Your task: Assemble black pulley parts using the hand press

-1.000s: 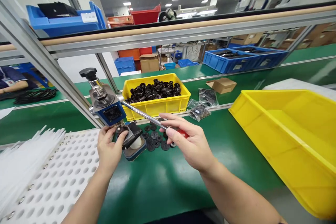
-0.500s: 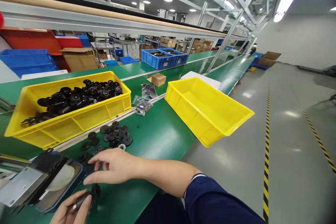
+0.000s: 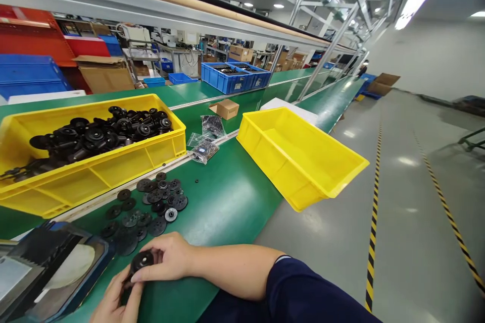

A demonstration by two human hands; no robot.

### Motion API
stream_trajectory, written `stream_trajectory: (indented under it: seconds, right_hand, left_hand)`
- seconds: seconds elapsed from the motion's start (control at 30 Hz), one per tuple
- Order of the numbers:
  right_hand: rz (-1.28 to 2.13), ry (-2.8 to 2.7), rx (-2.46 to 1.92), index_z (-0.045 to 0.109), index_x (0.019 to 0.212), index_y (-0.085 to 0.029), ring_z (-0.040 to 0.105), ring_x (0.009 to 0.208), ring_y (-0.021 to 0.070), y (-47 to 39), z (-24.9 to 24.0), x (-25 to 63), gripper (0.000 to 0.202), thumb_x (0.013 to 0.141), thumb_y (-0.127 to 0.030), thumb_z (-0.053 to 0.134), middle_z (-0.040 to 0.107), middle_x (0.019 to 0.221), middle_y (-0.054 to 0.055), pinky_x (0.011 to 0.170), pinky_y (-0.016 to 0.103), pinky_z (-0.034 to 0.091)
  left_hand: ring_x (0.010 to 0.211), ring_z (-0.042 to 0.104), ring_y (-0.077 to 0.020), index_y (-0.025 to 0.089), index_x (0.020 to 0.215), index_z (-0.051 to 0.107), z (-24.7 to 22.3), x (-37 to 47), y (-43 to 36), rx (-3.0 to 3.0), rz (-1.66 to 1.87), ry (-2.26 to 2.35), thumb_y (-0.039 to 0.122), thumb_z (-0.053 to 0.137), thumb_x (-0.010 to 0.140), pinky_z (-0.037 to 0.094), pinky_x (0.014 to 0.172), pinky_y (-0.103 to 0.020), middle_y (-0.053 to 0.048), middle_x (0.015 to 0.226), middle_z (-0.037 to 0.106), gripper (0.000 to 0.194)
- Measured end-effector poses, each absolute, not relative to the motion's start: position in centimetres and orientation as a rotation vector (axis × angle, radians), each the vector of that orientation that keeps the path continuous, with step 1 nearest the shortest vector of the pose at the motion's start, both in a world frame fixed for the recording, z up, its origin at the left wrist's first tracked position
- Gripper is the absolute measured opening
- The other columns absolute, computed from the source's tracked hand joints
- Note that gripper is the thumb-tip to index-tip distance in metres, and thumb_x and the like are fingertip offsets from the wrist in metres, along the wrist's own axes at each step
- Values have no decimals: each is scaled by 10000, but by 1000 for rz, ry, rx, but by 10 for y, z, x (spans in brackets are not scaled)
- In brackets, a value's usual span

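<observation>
Two hands — left hand (image 3: pixel 113 300), right hand (image 3: pixel 168 257) — pinching black wheel (image 3: pixel 141 261), green bench (image 3: pixel 223 202)

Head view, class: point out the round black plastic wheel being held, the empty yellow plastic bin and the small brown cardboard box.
Round black plastic wheel (image 3: pixel 141 261), head view, top face.
Empty yellow plastic bin (image 3: pixel 330 195), head view, near rim.
Small brown cardboard box (image 3: pixel 226 108), head view, top.

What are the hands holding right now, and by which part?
Both hands, right hand and left hand, grip one black disc part by its rim.

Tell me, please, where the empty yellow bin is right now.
In the head view the empty yellow bin sits right of centre on the green table, overhanging its floor-side edge, right of the parts bags and the full yellow bin.
</observation>
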State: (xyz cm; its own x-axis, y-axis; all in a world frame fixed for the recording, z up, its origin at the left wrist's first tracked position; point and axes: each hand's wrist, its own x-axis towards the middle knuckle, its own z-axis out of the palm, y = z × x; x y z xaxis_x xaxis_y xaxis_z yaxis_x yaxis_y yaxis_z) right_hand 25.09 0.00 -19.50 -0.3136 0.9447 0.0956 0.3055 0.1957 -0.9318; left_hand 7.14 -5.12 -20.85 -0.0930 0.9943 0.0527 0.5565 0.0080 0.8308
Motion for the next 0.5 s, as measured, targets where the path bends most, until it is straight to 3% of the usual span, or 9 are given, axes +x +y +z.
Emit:
stream_trajectory:
  seconds: [0.13, 0.27, 0.5]
  right_hand:
    - [1013, -1815, -1125, 724, 997, -177, 577, 622, 116, -2, -187, 251, 657, 563, -658, 833, 635, 703, -6, 632, 215, 484]
    - [987, -1862, -1095, 698, 1090, -161, 605, 718, 131, -5, -178, 253, 635, 614, -548, 861, 687, 856, 46, 705, 240, 507]
    - [1055, -1820, -1036, 684, 1107, -154, 590, 667, 114, -3, -184, 251, 636, 627, -532, 862, 683, 871, 51, 653, 238, 521]
  left_hand:
    - [944, 696, -296, 225, 1008, 672, -196, 79, -51, 1846, 1004, 1700, 442, 614, 779, 564, 830, -409, -93, 1030, 723, 321]
    - [996, 674, -246, 185, 1273, 544, -184, 84, -50, 1756, 1032, 1684, 275, 621, 788, 544, 875, -380, -104, 1128, 695, 499]
    - [914, 627, -223, 195, 1149, 607, -182, 81, -50, 1821, 1062, 1581, 227, 624, 821, 527, 814, -355, -82, 1013, 661, 330]
